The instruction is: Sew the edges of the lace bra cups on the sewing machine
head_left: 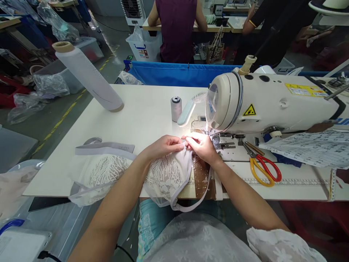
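Observation:
A pale lace bra (166, 171) lies across the front of the white table, its second cup spread out to the left and one strap looping over the edge. My left hand (170, 144) pinches the upper edge of the right-hand cup. Close against it, my right hand (200, 145) also has its fingertips closed on that edge, just left of the presser foot area of the sewing machine (261, 102). The fingertips hide the exact spot being held. A thread spool (176, 109) stands upright behind my hands.
Scissors (263, 167) with red and yellow handles lie right of my right forearm, near a written sheet (313, 143). A large white roll (89, 78) leans at the table's back left. Beyond a blue cloth trough (174, 74), a person in purple (177, 29) sits working.

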`<state>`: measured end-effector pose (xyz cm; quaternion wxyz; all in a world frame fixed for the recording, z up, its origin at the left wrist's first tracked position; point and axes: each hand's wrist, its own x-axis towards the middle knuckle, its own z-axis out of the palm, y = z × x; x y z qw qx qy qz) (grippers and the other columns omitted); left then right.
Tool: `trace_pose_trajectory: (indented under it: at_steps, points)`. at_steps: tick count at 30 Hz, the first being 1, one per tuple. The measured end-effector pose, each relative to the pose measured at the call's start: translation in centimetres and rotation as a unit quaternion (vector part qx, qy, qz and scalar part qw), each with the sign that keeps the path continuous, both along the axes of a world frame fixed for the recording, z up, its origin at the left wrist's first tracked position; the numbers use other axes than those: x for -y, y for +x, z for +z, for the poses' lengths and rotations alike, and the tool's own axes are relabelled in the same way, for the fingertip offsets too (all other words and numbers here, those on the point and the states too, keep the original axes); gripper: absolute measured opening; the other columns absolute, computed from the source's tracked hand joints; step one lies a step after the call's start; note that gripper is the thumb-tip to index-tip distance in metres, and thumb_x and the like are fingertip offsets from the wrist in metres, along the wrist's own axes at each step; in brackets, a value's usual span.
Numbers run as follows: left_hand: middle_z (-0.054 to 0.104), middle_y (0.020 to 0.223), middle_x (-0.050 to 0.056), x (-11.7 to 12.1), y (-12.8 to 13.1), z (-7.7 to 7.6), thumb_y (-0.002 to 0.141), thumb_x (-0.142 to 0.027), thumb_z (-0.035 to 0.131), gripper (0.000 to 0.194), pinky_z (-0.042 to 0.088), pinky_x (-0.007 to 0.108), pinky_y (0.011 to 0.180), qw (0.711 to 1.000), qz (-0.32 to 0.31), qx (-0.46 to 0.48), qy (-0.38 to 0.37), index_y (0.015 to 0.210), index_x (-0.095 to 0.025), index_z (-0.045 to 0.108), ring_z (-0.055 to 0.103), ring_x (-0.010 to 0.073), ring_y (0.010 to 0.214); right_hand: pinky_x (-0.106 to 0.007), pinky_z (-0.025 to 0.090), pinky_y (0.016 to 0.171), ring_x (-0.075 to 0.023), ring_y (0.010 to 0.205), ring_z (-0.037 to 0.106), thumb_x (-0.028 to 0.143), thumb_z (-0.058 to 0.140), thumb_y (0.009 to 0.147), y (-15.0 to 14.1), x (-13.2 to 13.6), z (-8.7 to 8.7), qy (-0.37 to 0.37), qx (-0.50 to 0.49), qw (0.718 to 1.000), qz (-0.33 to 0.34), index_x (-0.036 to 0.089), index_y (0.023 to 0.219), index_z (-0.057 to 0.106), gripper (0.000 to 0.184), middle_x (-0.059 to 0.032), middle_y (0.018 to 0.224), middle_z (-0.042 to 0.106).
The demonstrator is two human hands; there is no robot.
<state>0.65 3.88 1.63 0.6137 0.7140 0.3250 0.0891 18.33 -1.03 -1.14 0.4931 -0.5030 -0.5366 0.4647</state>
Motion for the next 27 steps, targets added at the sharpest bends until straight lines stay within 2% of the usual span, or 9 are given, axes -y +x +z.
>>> trace_pose_trajectory:
  at_steps: [12, 27]
  points:
    - [0.035, 0.061, -0.004, 0.04, 0.1, 0.19, 0.085, -0.042, 0.055, 0.033, 0.019, 0.026, 0.052, 1.0, 0.003, 0.002, 0.001, 0.066, -0.015, 0.052, 0.028, 0.0082, 0.055, -0.026, 0.051, 0.059, -0.0114, 0.057, 0.059, 0.025, 0.058, 0.082, 0.13, -0.07, -0.46, 0.012, 0.008, 1.0, -0.002, 0.016, 0.089, 0.071, 0.018, -0.001, 0.069, 0.067]
    - [0.036, 0.062, -0.004, 0.14, 0.29, 0.33, 0.083, -0.038, 0.055, 0.03, 0.021, 0.025, 0.054, 1.0, -0.001, 0.0, 0.002, 0.065, -0.015, 0.053, 0.029, 0.0082, 0.056, -0.027, 0.051, 0.059, -0.013, 0.057, 0.06, 0.024, 0.059, 0.078, 0.15, -0.08, 0.28, -0.01, 0.014, 1.0, 0.006, 0.015, 0.084, 0.071, 0.017, -0.0011, 0.067, 0.067]
